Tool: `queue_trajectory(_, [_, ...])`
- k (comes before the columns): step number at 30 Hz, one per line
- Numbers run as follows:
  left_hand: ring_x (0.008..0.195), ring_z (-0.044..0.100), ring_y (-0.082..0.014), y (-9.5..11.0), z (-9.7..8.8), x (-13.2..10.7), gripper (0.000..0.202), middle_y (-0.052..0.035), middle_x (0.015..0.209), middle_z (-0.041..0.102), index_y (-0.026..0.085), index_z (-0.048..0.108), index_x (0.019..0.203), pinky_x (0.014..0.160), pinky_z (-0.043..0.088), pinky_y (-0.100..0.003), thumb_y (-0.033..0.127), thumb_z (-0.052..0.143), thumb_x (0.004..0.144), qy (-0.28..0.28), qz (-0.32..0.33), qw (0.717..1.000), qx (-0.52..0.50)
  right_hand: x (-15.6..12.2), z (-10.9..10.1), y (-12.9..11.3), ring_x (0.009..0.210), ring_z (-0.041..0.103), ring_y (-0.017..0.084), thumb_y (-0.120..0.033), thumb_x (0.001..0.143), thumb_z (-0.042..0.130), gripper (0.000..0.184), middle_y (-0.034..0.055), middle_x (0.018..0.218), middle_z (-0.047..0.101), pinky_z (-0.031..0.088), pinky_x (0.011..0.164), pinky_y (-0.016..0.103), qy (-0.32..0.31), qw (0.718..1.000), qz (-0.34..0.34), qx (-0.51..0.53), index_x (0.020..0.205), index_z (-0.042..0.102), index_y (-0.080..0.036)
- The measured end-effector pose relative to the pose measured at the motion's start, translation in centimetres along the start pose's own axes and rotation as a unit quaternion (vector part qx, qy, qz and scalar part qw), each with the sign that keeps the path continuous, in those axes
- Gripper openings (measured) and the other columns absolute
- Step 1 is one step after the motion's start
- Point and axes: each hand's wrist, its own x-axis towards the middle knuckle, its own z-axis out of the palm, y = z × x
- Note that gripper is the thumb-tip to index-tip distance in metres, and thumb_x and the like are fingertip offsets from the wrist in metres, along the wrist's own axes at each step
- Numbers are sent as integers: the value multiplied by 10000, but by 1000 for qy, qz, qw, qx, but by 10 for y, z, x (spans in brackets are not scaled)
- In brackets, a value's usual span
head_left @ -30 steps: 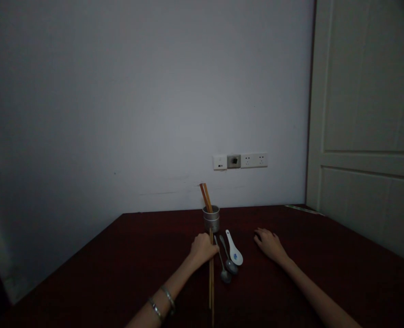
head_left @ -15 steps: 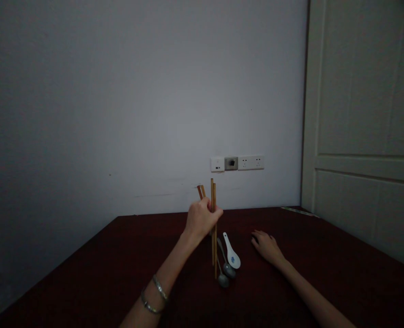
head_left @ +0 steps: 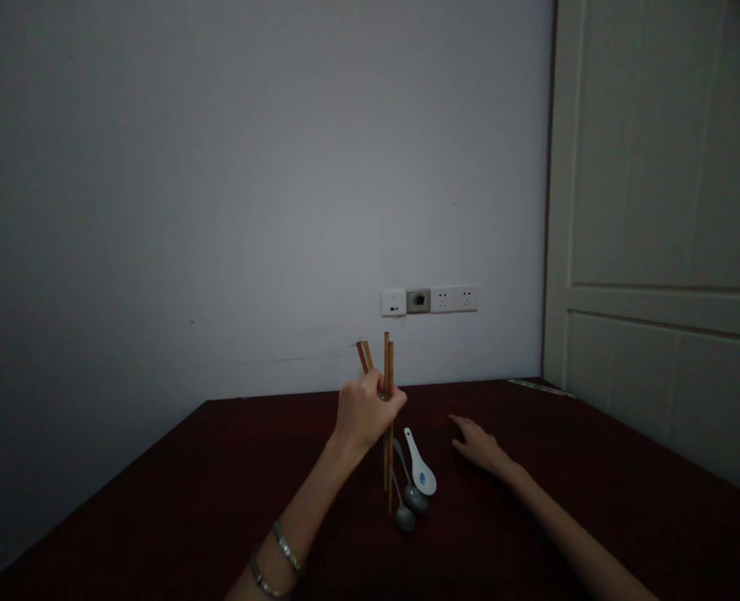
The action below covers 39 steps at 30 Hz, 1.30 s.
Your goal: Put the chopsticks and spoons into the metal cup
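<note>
Several wooden chopsticks [head_left: 390,459] are gripped in my left hand [head_left: 363,411]. One pair points nearly straight up and down, while the tops of others lean left behind the knuckles. Just right of their lower ends lie a white ceramic spoon [head_left: 422,472] with a blue mark, a larger metal spoon [head_left: 415,499] and a smaller metal spoon [head_left: 405,519]. The spoon handles are partly hidden by the chopsticks and my hand. To the right of the spoons, my right hand [head_left: 479,445] is open and holds nothing, its thumb apart from the fingers, at or just above the tabletop.
The dark red table [head_left: 232,476] reaches back to a pale wall [head_left: 282,209]. Switches and sockets [head_left: 454,300] are set in the wall above it. A light panelled door [head_left: 657,209] stands along the right side, and a thin printed strip [head_left: 540,387] lies near the back right edge.
My right hand has shifted slightly left and its thumb and fingers have spread. My left hand keeps hold of the chopsticks, nearly in place. The whole view has drifted a little.
</note>
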Motion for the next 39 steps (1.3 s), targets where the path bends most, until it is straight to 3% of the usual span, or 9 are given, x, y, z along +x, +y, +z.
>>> queue_trajectory(3, [469, 413, -77, 1, -3, 0, 132, 38, 520, 494, 172, 519, 599, 505, 267, -207, 265, 528, 692, 0, 2, 1000, 10, -3, -26, -46, 1147, 430, 224, -220, 673, 512, 553, 138, 1249, 467, 318, 953, 406, -35, 971, -72, 224, 1216, 441, -143])
queue_trajectory(5, [476, 421, -80, 2, -5, 1, 134, 36, 520, 497, 173, 519, 599, 508, 266, -207, 269, 526, 693, 1, -4, 1000, 19, -10, -45, -85, 1028, 534, 215, -284, 724, 466, 476, 129, 1148, 550, 401, 868, 405, -138, 897, -89, 411, 1185, 469, -166])
queue_trajectory(7, [484, 429, -84, 1, -8, 2, 142, 33, 524, 503, 174, 521, 603, 512, 266, -208, 282, 526, 694, 1, -11, 1000, 24, -20, -61, -121, 941, 580, 204, -284, 709, 495, 444, 129, 1067, 596, 428, 827, 389, -196, 817, -104, 532, 1133, 514, -154])
queue_trajectory(10, [494, 439, -89, 1, -11, 2, 153, 26, 533, 516, 173, 527, 611, 515, 270, -207, 298, 524, 698, -1, -22, 999, 26, -38, -74, -157, 822, 603, 168, -171, 620, 567, 416, 97, 943, 640, 449, 778, 338, -208, 766, -112, 598, 1033, 586, -138])
queue_trajectory(15, [496, 447, -89, 2, -11, 3, 155, 18, 540, 526, 167, 534, 608, 519, 280, -205, 295, 527, 696, -11, -44, 999, 17, -60, -74, -178, 669, 577, 126, -189, 604, 593, 296, 33, 745, 645, 456, 679, 277, -189, 783, -95, 585, 890, 654, -139])
queue_trajectory(21, [482, 432, -82, 5, -9, 2, 157, 29, 517, 499, 168, 519, 583, 509, 282, -195, 289, 531, 682, -11, -55, 998, -19, -62, -61, -186, 516, 481, 84, -301, 559, 681, 261, -20, 553, 571, 379, 524, 211, -104, 829, -98, 540, 723, 664, -100])
queue_trajectory(28, [483, 422, -82, 6, -8, 1, 148, 31, 518, 488, 166, 512, 589, 509, 271, -200, 282, 528, 681, -22, -58, 998, -17, -64, -61, -186, 460, 391, 62, -390, 621, 635, 303, -32, 486, 509, 290, 451, 192, -82, 862, -124, 484, 671, 657, -92])
queue_trajectory(35, [484, 408, -81, 3, -6, 1, 140, 33, 524, 486, 168, 508, 612, 507, 263, -205, 283, 523, 692, -38, -54, 997, -33, -58, -60, -178, 438, 400, 51, -381, 644, 632, 277, -38, 481, 507, 293, 438, 180, -113, 858, -138, 482, 627, 637, -105])
queue_trajectory(39, [481, 412, -75, -4, -5, 4, 182, 39, 513, 475, 158, 518, 599, 496, 287, -192, 312, 528, 696, -66, -63, 989, -118, -59, -63, -176, 561, 550, 107, -431, 651, 627, 325, 13, 592, 610, 412, 530, 215, -162, 841, -125, 502, 681, 653, -108])
